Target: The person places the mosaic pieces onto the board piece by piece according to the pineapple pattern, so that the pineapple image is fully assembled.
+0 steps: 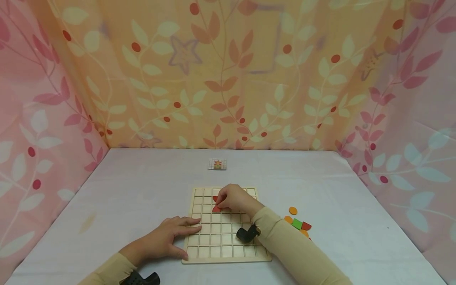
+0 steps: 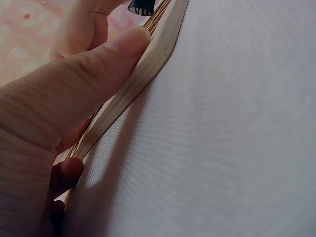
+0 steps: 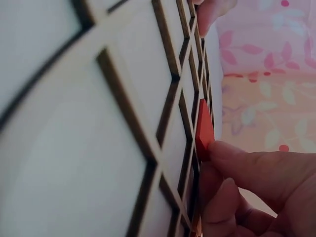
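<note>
Head view: right hand (image 1: 235,198) over the wooden grid board (image 1: 228,260), thumb and finger clamped on a red piece (image 3: 204,131) in the upper-middle cells. Second red piece (image 1: 215,198) near it on the grid. Left hand (image 1: 165,239): fingers apart, touching board's left edge. Orange discs (image 1: 293,210), green square (image 1: 297,224) lie right of board; printed card (image 1: 217,164) beyond.

White table (image 1: 142,186) – on it a grid board (image 1: 215,228), coloured pieces (image 1: 297,224) and – apparently – a picture card (image 1: 217,164).
</note>
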Demonstrator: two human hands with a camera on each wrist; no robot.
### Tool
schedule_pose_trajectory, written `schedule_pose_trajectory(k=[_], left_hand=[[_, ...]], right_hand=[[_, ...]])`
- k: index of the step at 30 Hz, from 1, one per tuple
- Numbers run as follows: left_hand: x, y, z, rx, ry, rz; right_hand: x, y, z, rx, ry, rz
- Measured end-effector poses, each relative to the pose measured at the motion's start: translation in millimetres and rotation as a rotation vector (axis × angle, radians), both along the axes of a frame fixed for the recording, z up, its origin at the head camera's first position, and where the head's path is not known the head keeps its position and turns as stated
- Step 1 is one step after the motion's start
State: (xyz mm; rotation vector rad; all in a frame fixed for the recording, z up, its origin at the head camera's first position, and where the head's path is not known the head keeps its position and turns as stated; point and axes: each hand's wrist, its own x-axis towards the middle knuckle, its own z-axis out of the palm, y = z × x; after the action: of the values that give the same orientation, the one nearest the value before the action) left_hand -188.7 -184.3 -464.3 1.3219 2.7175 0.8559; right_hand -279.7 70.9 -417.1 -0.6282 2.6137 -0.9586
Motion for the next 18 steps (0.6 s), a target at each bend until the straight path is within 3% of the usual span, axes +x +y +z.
schedule_pose_trajectory(k=[12, 18], left_hand=[[1.0, 0.4, 2.8, -0.006, -0.027, 0.006], [2.2, 0.3, 3.3, 0.002, 0.000, -0.006]], right_hand=[[2.3, -3.9, -1.2, 0.081, 0.093, 0.027], [4.7, 2.7, 3.8, 0.062, 0.075, 0.043]])
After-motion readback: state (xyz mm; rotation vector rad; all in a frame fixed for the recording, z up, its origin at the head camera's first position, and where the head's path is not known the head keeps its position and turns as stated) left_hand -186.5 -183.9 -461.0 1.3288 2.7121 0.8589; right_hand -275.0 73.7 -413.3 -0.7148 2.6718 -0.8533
